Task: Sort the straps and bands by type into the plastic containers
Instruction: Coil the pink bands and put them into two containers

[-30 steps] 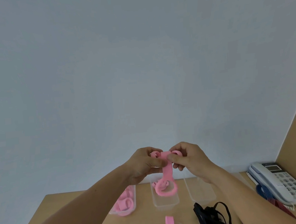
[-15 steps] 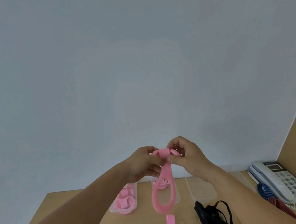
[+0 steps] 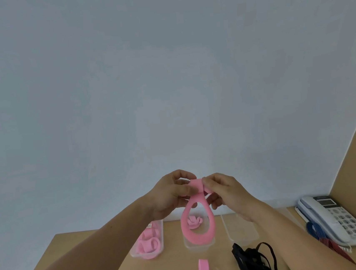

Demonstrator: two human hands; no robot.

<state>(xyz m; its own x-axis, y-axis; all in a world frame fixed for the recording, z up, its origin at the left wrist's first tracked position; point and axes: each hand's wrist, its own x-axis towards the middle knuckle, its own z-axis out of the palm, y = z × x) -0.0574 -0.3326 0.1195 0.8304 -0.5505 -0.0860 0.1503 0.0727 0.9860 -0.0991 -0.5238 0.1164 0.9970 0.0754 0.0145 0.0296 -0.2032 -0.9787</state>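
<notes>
Item: one pink band (image 3: 199,239), its folded top pinched between your left hand (image 3: 169,194) and right hand (image 3: 223,191), loop hanging above the middle container (image 3: 211,243) on the table (image 3: 174,265).

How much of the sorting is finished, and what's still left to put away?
Partly done. Pink bands lie in the left container, one rolled band in the middle container. The left hand and right hand pinch a pink loop. Left to sort: black straps, blue bands and red bands by the phone; the third container looks empty.
</notes>
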